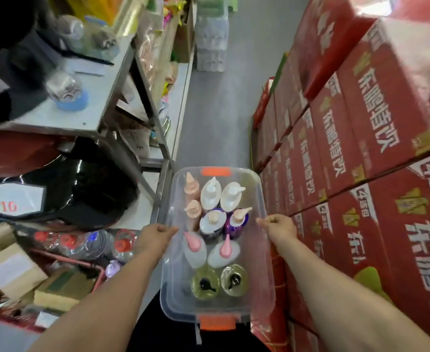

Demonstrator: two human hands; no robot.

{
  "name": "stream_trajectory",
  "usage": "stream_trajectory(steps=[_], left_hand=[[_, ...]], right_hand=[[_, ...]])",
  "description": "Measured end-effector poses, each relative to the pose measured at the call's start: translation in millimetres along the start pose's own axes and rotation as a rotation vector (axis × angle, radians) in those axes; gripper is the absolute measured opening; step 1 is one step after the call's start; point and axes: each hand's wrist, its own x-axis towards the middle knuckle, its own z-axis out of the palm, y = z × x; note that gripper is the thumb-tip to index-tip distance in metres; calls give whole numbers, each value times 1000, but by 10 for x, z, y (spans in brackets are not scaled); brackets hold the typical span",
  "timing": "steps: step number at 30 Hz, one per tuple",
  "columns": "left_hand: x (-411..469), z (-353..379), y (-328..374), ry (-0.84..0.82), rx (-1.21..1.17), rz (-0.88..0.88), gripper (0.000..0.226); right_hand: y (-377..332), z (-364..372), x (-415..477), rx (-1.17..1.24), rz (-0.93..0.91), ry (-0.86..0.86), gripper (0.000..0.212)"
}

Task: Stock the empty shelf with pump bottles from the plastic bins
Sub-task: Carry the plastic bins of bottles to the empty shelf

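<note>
My left hand (158, 233) and right hand (279, 226) are curled tight on the long rims of the clear bin (265, 288), pump bottles (210, 194) upright between them.

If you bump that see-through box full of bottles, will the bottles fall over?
Probably some would. The pump bottles stand upright and look tall for their bases, with gaps between them, so they could tip or slide. The clear plastic bin is probably heavy with so many bottles; the left hand and right hand each grip a long side.

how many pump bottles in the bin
10 in the bin: two peach far left, two white far end, two purple middle, two pink-pump below, two green nearest. None seem hidden.
</note>
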Motion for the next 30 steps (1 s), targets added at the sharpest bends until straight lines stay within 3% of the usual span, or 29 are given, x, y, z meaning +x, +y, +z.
stream_trajectory(steps=[12,24,30], left_hand=[[1386,158,1843,-45,62,121,41],[3228,-55,3748,-86,140,127,30],[4145,-142,4849,-35,145,155,44]], right_hand=[[-1139,-488,1165,139,72,128,32],[-2966,-407,2787,130,137,153,32],[-3915,-503,3779,162,95,120,29]])
